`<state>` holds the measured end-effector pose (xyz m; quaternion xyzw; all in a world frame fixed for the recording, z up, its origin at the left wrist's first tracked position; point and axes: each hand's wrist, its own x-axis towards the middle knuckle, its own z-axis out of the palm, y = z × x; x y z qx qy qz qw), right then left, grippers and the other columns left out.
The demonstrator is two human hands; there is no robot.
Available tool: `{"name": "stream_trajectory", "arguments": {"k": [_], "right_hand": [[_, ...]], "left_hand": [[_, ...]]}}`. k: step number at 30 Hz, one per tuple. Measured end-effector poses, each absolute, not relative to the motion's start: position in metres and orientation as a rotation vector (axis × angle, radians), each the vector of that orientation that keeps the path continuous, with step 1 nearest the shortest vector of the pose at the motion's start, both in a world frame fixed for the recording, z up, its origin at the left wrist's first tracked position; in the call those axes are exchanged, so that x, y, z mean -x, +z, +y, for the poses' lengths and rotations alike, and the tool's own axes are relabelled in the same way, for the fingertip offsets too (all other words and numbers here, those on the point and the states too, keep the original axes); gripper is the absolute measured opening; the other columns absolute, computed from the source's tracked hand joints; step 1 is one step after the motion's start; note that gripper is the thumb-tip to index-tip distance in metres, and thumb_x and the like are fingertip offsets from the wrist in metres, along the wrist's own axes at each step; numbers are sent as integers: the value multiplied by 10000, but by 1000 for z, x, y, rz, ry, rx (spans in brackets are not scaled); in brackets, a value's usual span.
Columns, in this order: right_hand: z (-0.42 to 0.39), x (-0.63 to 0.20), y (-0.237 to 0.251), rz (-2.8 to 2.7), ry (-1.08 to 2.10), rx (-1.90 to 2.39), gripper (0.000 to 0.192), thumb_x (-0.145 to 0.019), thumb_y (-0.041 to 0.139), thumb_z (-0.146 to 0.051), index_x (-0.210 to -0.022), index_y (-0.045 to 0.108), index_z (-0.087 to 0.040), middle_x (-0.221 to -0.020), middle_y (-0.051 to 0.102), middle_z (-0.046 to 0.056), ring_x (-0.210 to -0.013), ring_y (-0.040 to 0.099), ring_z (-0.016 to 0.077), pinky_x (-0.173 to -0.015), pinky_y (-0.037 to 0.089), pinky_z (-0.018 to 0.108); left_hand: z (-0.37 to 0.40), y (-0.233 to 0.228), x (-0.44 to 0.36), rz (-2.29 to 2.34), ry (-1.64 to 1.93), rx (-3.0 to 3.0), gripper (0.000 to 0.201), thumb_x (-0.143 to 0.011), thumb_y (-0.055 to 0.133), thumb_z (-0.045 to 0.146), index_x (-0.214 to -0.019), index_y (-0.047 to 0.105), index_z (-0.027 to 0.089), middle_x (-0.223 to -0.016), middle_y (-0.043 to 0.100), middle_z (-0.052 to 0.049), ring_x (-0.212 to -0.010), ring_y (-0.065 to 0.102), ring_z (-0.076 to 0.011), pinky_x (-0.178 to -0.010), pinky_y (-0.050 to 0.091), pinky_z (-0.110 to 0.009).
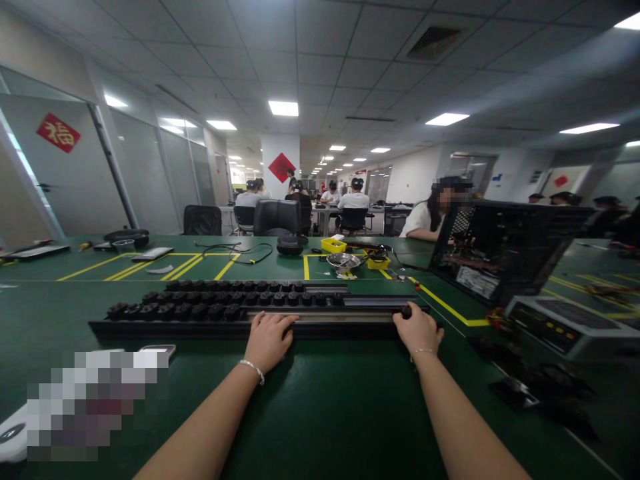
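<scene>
A long black rail [175, 331] lies crosswise in front of me, with more black rails close behind it. Rows of small round black parts [183, 311] sit along their tracks, crowded toward the left. My left hand [269, 340] rests on the front rail near its middle, fingers stretched over the track, holding nothing that I can see. At the rail's right end, my right hand [419, 328] pinches a small round black part [406, 311] between thumb and fingers. The underside of that part is hidden by the hand.
On the green table [320, 413], an open computer case [505, 247] and a power supply [575, 327] stand right. A metal bowl [343, 261] and a yellow tray [333, 245] are behind the rails. A blurred white object [15, 433] lies left. A person [423, 223] sits across.
</scene>
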<state>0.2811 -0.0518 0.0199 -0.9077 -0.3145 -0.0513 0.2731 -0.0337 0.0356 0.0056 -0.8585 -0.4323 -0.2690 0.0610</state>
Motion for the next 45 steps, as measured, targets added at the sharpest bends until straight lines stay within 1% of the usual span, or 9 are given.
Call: {"name": "stream_trajectory", "arguments": {"k": [5, 11, 16, 20, 28, 32, 37, 42, 45], "right_hand": [[-52, -283, 18, -854, -142, 2431, 521, -773, 373, -379, -1264, 453, -224, -1225, 528, 98, -1198, 389, 269, -1005, 214, 558], [-54, -283, 19, -830, -132, 2433, 537, -775, 374, -423, -1267, 447, -219, -1293, 471, 110, -1258, 314, 282, -1022, 148, 582], [-52, -287, 18, -822, -116, 2437, 545, -773, 381, -414, -1277, 440, -215, -1249, 501, 116, -1217, 373, 278, -1017, 208, 539], [-52, -290, 17, -821, -108, 2437, 539, -770, 380, -413, -1268, 450, -221, -1229, 517, 104, -1208, 386, 271, -1020, 213, 525], [-55, -292, 15, -851, -139, 2428, 561, -768, 357, -458, -1265, 446, -214, -1362, 414, 74, -1285, 259, 285, -1007, 186, 593], [-55, -292, 16, -841, -174, 2438, 522, -765, 365, -438, -1227, 478, -222, -1304, 472, 79, -1246, 324, 276, -996, 223, 574], [-55, -296, 16, -830, -185, 2436, 504, -757, 390, -421, -1209, 501, -226, -1222, 528, 95, -1169, 413, 266, -960, 316, 485], [-56, -298, 16, -835, -183, 2433, 511, -757, 388, -440, -1207, 507, -228, -1228, 527, 91, -1163, 419, 268, -946, 339, 454], [-56, -298, 14, -834, -201, 2431, 523, -757, 383, -446, -1215, 504, -225, -1280, 490, 87, -1204, 379, 274, -963, 322, 461]], "left_hand": [[37, 4, 34, -1304, -811, 2608, 328, -821, 429, 291, -1112, 562, 365, -985, 651, 25, -968, 547, -180, -1011, 232, -432], [37, 4, 34, -1318, -798, 2613, 326, -821, 431, 287, -1111, 560, 360, -999, 651, 22, -976, 543, -181, -1018, 224, -432], [36, 5, 33, -1317, -803, 2616, 325, -824, 423, 294, -1111, 564, 360, -985, 653, 20, -967, 547, -180, -1017, 230, -431], [36, 6, 33, -1329, -806, 2619, 329, -819, 429, 287, -1108, 568, 363, -974, 655, 17, -964, 546, -178, -1022, 228, -431], [36, 6, 33, -1312, -813, 2620, 322, -821, 426, 286, -1101, 569, 359, -974, 654, 19, -966, 544, -181, -1026, 222, -439], [36, 6, 33, -1323, -807, 2618, 325, -816, 434, 283, -1100, 570, 361, -994, 654, 18, -975, 542, -182, -1021, 228, -439], [35, 6, 33, -1333, -800, 2622, 325, -816, 433, 282, -1099, 574, 359, -994, 655, 16, -973, 544, -181, -1025, 225, -436], [35, 6, 33, -1326, -808, 2613, 322, -819, 424, 286, -1094, 575, 359, -989, 655, 16, -969, 546, -186, -1022, 230, -437], [35, 5, 33, -1326, -809, 2612, 316, -823, 419, 288, -1089, 575, 357, -993, 655, 19, -974, 545, -185, -1022, 227, -434]]}}
